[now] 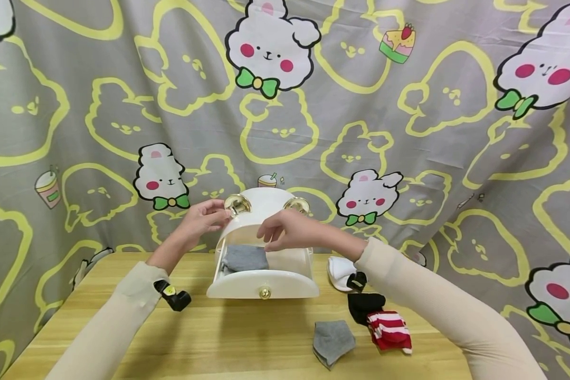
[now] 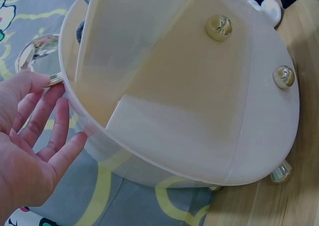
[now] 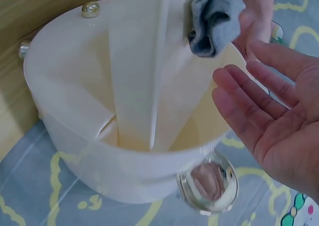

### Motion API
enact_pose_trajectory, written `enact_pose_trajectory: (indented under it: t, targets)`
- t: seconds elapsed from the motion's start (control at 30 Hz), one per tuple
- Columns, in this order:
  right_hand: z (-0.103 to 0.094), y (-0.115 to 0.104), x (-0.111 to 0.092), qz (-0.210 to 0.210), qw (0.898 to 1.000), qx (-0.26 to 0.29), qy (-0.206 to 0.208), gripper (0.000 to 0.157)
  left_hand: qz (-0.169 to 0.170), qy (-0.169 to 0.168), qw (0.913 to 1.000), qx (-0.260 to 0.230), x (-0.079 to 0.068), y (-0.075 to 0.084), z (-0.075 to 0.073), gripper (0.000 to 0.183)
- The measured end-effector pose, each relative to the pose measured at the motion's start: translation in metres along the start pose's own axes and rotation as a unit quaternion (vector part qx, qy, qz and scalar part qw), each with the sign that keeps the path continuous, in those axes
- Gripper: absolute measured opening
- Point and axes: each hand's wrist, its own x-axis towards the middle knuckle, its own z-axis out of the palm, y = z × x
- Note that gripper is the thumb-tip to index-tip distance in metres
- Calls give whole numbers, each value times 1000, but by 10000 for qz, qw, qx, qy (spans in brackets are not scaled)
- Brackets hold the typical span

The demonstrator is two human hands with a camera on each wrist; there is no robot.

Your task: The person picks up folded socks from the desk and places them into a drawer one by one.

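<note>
A white storage box (image 1: 271, 200) with round gold ears has its drawer (image 1: 285, 285) pulled out, a gold knob on the front. In the drawer's left part lies a folded grey sock (image 1: 247, 257), seen also in the right wrist view (image 3: 215, 22). My left hand (image 1: 204, 219) is at the box's left gold ear (image 2: 37, 56); in the left wrist view its fingers are loosely spread and the topmost ones touch by the ear's base. Over the drawer hangs my right hand (image 1: 290, 230), fingers loosely bent, with nothing held.
Right of the box on the wooden table (image 1: 195, 343) lie white socks (image 1: 340, 272), black socks (image 1: 364, 307), red-and-white striped socks (image 1: 390, 331) and another folded grey sock (image 1: 332, 340). A patterned curtain (image 1: 285, 132) hangs close behind. A black strap device (image 1: 173, 295) sits on the left wrist.
</note>
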Motion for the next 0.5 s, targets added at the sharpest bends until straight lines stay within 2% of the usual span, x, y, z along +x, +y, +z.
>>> enact_pose_trajectory:
  t: [0.27, 0.5]
  targets:
    - [-22, 4, -30, 84, 9994, 330, -4, 28, -45, -21, 10000, 9, 0, 1, -2, 57]
    - [-37, 24, -62, 336, 9981, 473, 184, 26, -71, -9, 10000, -66, 0, 0, -1, 55]
